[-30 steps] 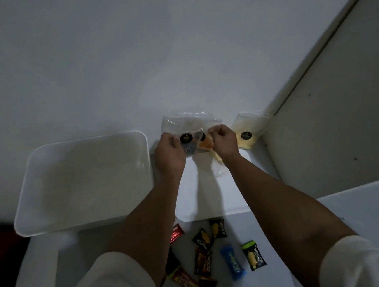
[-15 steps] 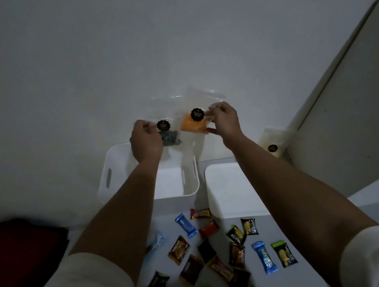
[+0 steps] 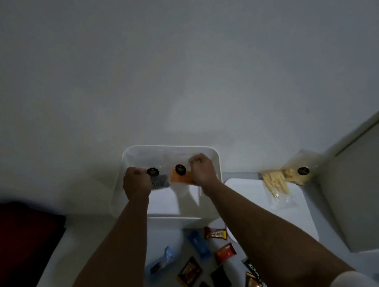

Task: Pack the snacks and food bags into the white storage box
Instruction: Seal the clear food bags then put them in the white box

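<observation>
Dim room, plain white wall (image 3: 174,62). White tabletop (image 3: 169,244), strewn with wrapped snacks (image 3: 219,234). White storage box (image 3: 177,212) against wall. Left hand (image 3: 136,184) gripping dark food bag (image 3: 159,184), right hand (image 3: 202,171) gripping orange food bag (image 3: 182,178), both over box. Pale food bag (image 3: 282,180) on white lid (image 3: 249,198), right of box.

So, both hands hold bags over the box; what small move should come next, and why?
Probably lower both and let go: the left hand grips the dark bag, the right hand the orange bag, both already over the open white box.
</observation>
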The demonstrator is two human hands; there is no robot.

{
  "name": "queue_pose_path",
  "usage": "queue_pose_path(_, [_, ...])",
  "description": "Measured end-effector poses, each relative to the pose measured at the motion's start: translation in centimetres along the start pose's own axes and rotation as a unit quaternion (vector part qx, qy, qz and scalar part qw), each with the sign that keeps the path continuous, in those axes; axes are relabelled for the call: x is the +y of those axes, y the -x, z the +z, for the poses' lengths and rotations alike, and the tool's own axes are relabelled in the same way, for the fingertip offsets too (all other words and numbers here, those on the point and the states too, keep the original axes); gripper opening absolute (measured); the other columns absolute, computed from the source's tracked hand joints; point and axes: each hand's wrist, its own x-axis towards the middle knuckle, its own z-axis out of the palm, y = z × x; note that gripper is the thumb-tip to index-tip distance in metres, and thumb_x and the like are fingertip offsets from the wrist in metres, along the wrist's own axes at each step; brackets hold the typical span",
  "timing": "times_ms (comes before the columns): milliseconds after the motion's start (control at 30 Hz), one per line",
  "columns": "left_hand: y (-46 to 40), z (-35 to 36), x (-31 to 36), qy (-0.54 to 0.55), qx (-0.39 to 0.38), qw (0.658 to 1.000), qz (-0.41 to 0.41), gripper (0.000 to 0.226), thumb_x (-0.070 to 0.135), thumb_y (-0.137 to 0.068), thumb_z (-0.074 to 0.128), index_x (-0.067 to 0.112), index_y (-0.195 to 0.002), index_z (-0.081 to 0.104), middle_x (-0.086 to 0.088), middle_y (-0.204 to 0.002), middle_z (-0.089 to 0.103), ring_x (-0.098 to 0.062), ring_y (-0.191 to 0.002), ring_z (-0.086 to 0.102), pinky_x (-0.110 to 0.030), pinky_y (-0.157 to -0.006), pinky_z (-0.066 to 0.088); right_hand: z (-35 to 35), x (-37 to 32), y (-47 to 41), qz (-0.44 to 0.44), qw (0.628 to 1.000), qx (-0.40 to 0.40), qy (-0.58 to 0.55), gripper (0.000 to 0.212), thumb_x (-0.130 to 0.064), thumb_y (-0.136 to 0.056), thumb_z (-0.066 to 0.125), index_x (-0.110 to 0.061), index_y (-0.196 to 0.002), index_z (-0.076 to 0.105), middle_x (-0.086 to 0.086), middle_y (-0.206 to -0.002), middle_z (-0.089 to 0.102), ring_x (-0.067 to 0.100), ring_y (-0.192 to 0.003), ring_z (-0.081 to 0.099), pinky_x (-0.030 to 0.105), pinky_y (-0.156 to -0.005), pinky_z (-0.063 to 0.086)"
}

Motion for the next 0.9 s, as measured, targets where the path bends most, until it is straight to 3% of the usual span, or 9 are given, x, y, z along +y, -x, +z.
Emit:
queue_pose_path(200, [-3.6,2.7,-2.9,0.037,-0.009,0.996,-0.080,0.023,0.012,-0.100,0.049,-0.003,-0.101,0.066,-0.019,-0.093,0.064,-0.032,-0.083,0.060,-0.040,-0.071,0.046,2.6,3.8,-3.9,0.072,0.997,-0.013,-0.023,0.023,-0.010,-0.095,0.046,-0.013,-0.102,0.067,-0.001,-0.098,0.066,0.021,-0.094,0.062,0.052,-0.095,0.057])
queue_pose_path(267, [-3.9,3.2,-3.2,0.066,0.002,0.992,-0.110,0.019,0.012,-0.100,0.049,-0.001,-0.098,0.063,-0.018,-0.092,0.060,-0.031,-0.085,0.060,-0.036,-0.071,0.041,3.1,4.8,-4.7,0.076,0.996,-0.017,-0.039,0.018,-0.012,-0.096,0.048,-0.010,-0.098,0.066,0.009,-0.100,0.069,0.029,-0.097,0.065,0.045,-0.087,0.059])
queue_pose_path(367, [-4.2,3.7,-3.3,0.104,0.010,0.985,-0.139,0.024,0.017,-0.101,0.052,-0.001,-0.114,0.063,-0.022,-0.112,0.065,-0.036,-0.103,0.062,-0.038,-0.084,0.047,3.4,5.1,-4.9,0.083,0.994,-0.047,-0.060,0.016,-0.004,-0.090,0.058,-0.007,-0.104,0.065,0.014,-0.101,0.069,0.029,-0.089,0.066,0.030,-0.063,0.055])
queue_pose_path(433, [-4.0,3.7,-2.7,0.100,-0.002,0.984,-0.147,0.037,0.017,-0.102,0.053,0.001,-0.135,0.056,-0.021,-0.134,0.059,-0.038,-0.121,0.057,-0.042,-0.100,0.047,3.4,5.0,-5.0,0.107,0.986,-0.107,-0.065,0.041,-0.015,-0.081,0.071,-0.013,-0.121,0.062,0.009,-0.113,0.070,0.025,-0.095,0.068,0.028,-0.067,0.058])
queue_pose_path(500, [-3.5,3.5,-2.1,0.101,-0.017,0.985,-0.138,0.053,0.015,-0.101,0.056,0.000,-0.149,0.041,-0.021,-0.151,0.047,-0.038,-0.136,0.047,-0.044,-0.113,0.040,3.3,4.1,-3.9,0.175,0.964,-0.159,-0.118,0.045,-0.020,-0.086,0.069,-0.013,-0.127,0.053,0.007,-0.114,0.066,0.018,-0.090,0.065,0.024,-0.066,0.054])
queue_pose_path(667, [0.0,2.4,-0.1,0.101,-0.029,0.988,-0.115,0.058,0.011,-0.096,0.062,-0.003,-0.148,0.040,-0.021,-0.146,0.051,-0.039,-0.134,0.050,-0.043,-0.111,0.041,2.2,2.8,-2.3,0.190,0.976,-0.109,-0.013,0.070,-0.027,-0.069,0.078,-0.004,-0.129,0.050,0.016,-0.123,0.062,0.025,-0.099,0.063,0.047,-0.084,0.061])
queue_pose_path(733, [1.7,1.8,0.7,0.099,-0.042,0.988,-0.111,0.054,0.010,-0.092,0.065,0.003,-0.143,0.048,-0.021,-0.140,0.055,-0.037,-0.126,0.056,-0.044,-0.104,0.046,1.0,1.3,-0.8,0.189,0.975,-0.116,0.003,0.051,-0.016,-0.080,0.076,0.003,-0.121,0.052,0.015,-0.108,0.062,0.027,-0.103,0.061,0.047,-0.088,0.061])
queue_pose_path(800, [3.4,1.4,1.9,0.064,-0.075,0.993,-0.061,0.027,0.009,-0.086,0.065,0.008,-0.113,0.065,-0.017,-0.117,0.067,-0.035,-0.108,0.064,-0.047,-0.095,0.054,-0.6,-0.3,1.0,0.167,0.980,-0.109,0.021,0.022,-0.009,-0.092,0.065,-0.004,-0.111,0.055,0.005,-0.087,0.055,0.022,-0.089,0.060,0.039,-0.083,0.060])
queue_pose_path(900, [6.9,1.6,4.8,0.030,-0.099,0.995,0.014,0.032,0.016,-0.083,0.057,0.015,-0.113,0.069,-0.005,-0.113,0.070,-0.030,-0.099,0.067,-0.042,-0.090,0.057,-3.1,-1.8,2.7,0.088,0.992,-0.076,0.043,0.024,-0.011,-0.094,0.063,0.001,-0.114,0.066,0.006,-0.088,0.063,0.024,-0.087,0.066,0.038,-0.079,0.060])
